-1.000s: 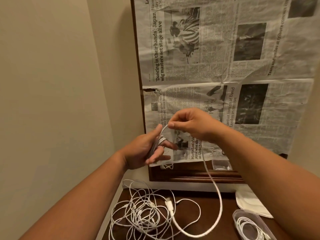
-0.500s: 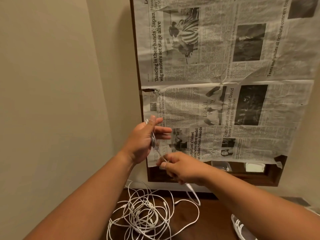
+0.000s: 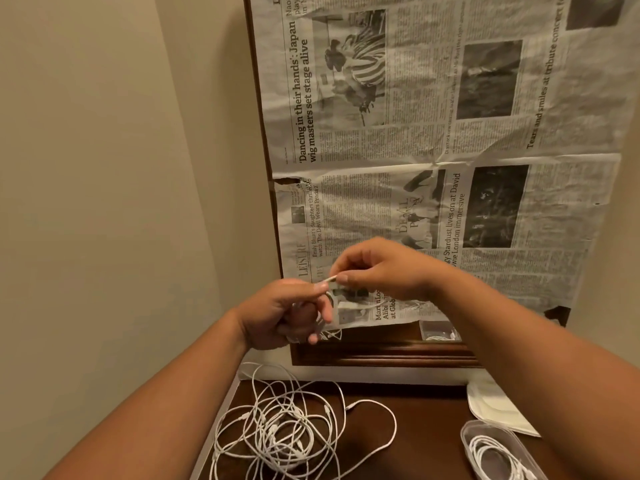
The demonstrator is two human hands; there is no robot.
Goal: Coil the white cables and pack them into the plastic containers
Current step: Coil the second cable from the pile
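Tangle: loose white cables (image 3: pixel 284 434) lie heaped on the dark desk (image 3: pixel 426 445) at 6 o'clock of the view. One loop runs out toward 4 o'clock. No hand touches them.
Container: a clear plastic container (image 3: pixel 467 448) stands on the desk at 3 o'clock of the tangle, well apart from it, and is cut off by the bottom edge.
Packed cable: a coiled white cable (image 3: pixel 491 455) lies inside that container.
White piece: a flat white piece (image 3: pixel 495 407) lies at 12 o'clock of the container, near the back of the desk. I cannot tell what it is.
Left hand: the left hand (image 3: pixel 280 317) is raised above the desk at 12 o'clock of the tangle. Its fingers (image 3: pixel 312 337) are curled round the held cable, which is mostly hidden in the palm.
Right hand: the right hand (image 3: pixel 384 268) is just beside the left one, at 2 o'clock of it. Its thumb and forefinger pinch the cable's end, and its other fingers are curled in.
Held cable: the held cable (image 3: pixel 329 280) is in the air where the two hands meet, well above the desk. It is blurred.
Frame: a dark wooden frame (image 3: pixel 381 355) rises behind the desk.
Far container: a second clear container (image 3: pixel 424 329) shows inside the frame at 3 o'clock of the left hand.
Newspaper: a newspaper (image 3: pixel 433 133) covers the frame from 12 o'clock down to the hands.
Wall: a plain beige wall (image 3: pixel 104 168) fills 9 o'clock.
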